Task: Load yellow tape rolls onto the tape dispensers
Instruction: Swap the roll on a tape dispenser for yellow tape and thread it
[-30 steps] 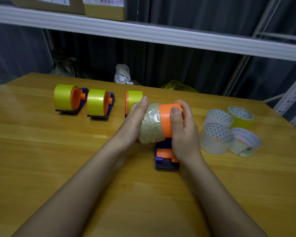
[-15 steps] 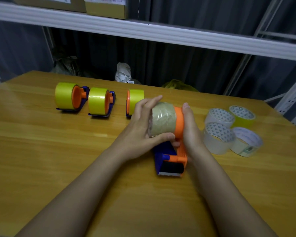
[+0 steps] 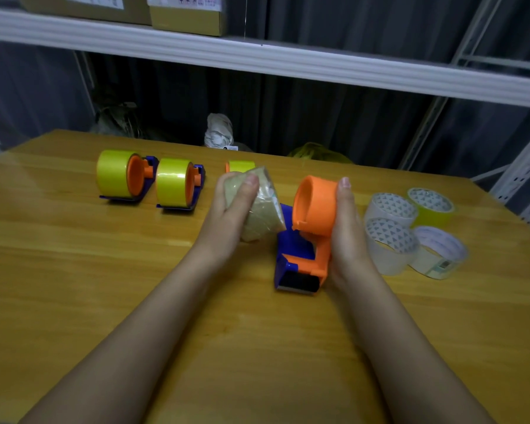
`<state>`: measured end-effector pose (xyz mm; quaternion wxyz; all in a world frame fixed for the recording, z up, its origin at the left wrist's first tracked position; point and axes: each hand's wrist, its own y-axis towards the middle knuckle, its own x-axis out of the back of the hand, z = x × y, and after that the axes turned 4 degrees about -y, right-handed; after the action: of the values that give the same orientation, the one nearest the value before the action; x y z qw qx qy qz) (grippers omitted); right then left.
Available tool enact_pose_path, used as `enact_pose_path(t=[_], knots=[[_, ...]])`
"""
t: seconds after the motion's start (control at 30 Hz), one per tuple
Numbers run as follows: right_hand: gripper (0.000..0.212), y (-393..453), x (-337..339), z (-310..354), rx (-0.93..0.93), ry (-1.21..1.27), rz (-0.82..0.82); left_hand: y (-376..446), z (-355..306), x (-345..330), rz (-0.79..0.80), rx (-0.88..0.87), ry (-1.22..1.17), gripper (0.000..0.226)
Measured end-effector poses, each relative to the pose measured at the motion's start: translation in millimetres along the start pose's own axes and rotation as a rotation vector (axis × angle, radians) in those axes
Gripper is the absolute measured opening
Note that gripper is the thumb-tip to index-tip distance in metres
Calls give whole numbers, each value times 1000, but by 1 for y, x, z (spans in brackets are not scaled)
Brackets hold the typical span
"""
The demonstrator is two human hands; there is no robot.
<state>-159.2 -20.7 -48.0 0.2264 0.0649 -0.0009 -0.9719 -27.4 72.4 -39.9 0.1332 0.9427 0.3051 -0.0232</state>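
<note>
My left hand [image 3: 231,209] grips a beige tape roll [image 3: 262,212], held tilted just left of the dispenser. My right hand [image 3: 348,231] holds an orange and blue tape dispenser [image 3: 306,240] by its bare orange spool, with the blade end resting on the table. Two dispensers loaded with yellow tape [image 3: 118,177] [image 3: 176,183] stand at the back left. A third loaded one [image 3: 240,166] is partly hidden behind my left hand. One loose yellow tape roll [image 3: 430,209] lies at the right.
Three loose pale tape rolls [image 3: 390,206] [image 3: 390,246] [image 3: 438,255] lie by the yellow one at the table's right. A white shelf rail [image 3: 257,59] with cardboard boxes runs across the back, above bags behind the wooden table [image 3: 74,270].
The beige roll sat on the orange spool; my left hand has pulled it off to the left, leaving the spool bare in my right hand.
</note>
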Motion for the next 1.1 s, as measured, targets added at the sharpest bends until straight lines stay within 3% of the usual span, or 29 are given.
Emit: enact_pose_path(t=[0.13,0.27,0.4,0.53,0.73,0.87,1.1], knots=[[99,0,-1,5,28,-54,29,-2,3,-1,36,-18,52,48],[81,3,1,-2,3,-45,41,-3,5,1,3,-55,61,33],[82,8,1,-10,-8,-111,56,1,5,2,-99,-115,78,51],[64,10,2,-11,-29,-137,28,1,4,3,-108,-156,98,53],[52,1,1,-1,125,-360,-63,-2,-1,0,-81,-198,108,49],[44,-3,6,9,209,-343,-92,-5,-9,-9,-33,-222,109,50],[28,-7,14,28,397,-231,53,-2,-30,-48,83,-187,207,63]])
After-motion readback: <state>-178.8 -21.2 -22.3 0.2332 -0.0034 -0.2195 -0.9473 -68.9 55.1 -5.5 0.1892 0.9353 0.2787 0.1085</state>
